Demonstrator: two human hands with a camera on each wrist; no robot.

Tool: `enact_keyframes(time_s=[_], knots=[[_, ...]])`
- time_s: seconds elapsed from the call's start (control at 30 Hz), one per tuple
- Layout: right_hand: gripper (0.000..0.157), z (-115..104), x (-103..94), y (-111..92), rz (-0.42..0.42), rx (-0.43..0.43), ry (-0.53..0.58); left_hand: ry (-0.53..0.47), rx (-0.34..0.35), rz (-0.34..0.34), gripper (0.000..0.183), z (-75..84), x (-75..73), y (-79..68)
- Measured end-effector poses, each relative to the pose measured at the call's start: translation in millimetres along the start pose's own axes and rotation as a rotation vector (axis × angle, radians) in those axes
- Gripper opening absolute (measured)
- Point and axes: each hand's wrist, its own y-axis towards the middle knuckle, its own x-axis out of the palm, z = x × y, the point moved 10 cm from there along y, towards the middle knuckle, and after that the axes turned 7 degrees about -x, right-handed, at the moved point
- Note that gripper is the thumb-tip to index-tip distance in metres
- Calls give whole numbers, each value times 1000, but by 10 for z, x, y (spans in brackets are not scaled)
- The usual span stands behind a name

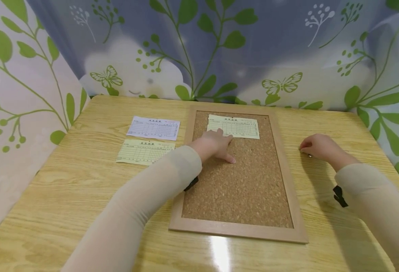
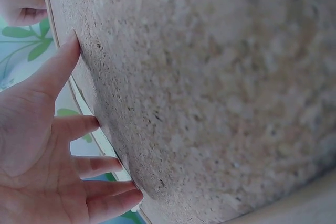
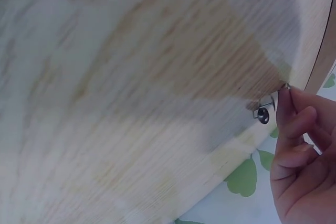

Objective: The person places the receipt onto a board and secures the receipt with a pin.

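My left hand [image 1: 217, 144] rests with spread fingers on the cork board [image 1: 240, 189], its fingertips at the lower edge of a pale yellow printed form [image 1: 240, 127] near the board's top. In the left wrist view, the thumb [image 2: 65, 59] and fingertips meet the cork. My right hand [image 1: 321, 148] is low over the table, right of the board. Its thumb and forefinger pinch a tiny shiny thumbtack [image 3: 284, 85], mostly hidden by the fingertips. Right beside them on the table lie more metal thumbtacks [image 3: 263, 115].
Left of the board, a white printed form [image 1: 153, 127] lies above another yellow form [image 1: 143, 152], which my left sleeve partly covers. The board has a raised wooden frame [image 1: 240, 231]. A leaf-patterned curtain [image 1: 240, 53] stands behind the wooden table [image 1: 83, 181].
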Motion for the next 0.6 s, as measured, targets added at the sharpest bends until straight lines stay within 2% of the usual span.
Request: enact_keyframes(time_s=[0.13,0.4,0.6], knots=[[18,-21,-21,28,0,19,77,3,2,0,90,2,0,7],[31,-97,-71,136,-30,102,414,3,-6,-6,90,-6,-1,-6],[35,-243,-42,229,-82,121,627,3,-7,-7,90,-2,4,-3]])
